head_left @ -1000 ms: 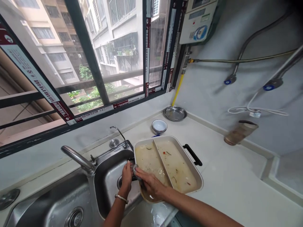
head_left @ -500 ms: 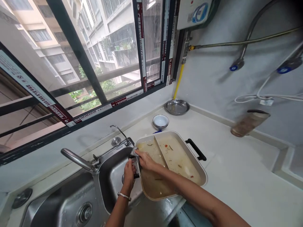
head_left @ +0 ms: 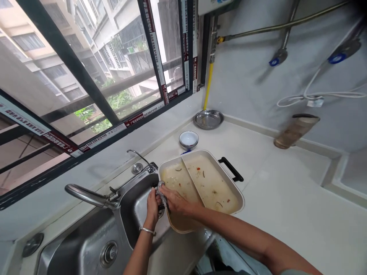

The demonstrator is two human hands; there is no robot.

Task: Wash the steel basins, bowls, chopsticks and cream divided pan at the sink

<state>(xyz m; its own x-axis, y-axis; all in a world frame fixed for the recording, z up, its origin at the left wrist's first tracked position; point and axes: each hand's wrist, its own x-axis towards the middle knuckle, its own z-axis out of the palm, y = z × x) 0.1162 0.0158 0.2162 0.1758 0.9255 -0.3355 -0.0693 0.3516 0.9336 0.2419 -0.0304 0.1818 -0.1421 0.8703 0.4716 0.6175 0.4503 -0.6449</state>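
Note:
A divided hot pot pan [head_left: 226, 183], cream-coloured with black side handles, holds cloudy water with red and dark scraps floating in it. Its left side hangs over the right sink basin, the rest is on the counter. My left hand [head_left: 153, 204], a bracelet at its wrist, is closed round the pan's left handle. Against the rim beside that handle, my right hand [head_left: 174, 200] presses a grey wad [head_left: 161, 187], a cloth or scrubber; I cannot tell which. The right handle [head_left: 231, 169] is untouched.
Behind the pan stand stacked white bowls [head_left: 188, 139] and a round steel plate [head_left: 208, 119]. A large faucet [head_left: 88, 196] and a thin spout [head_left: 140, 156] rise by the double sink [head_left: 83, 244]. A brownish jug [head_left: 295, 131] stands by the right wall.
The view has shifted, so the scene sits slightly higher and further left. My right hand has moved the grey wad down along the rim by the handle. My left hand keeps its grip.

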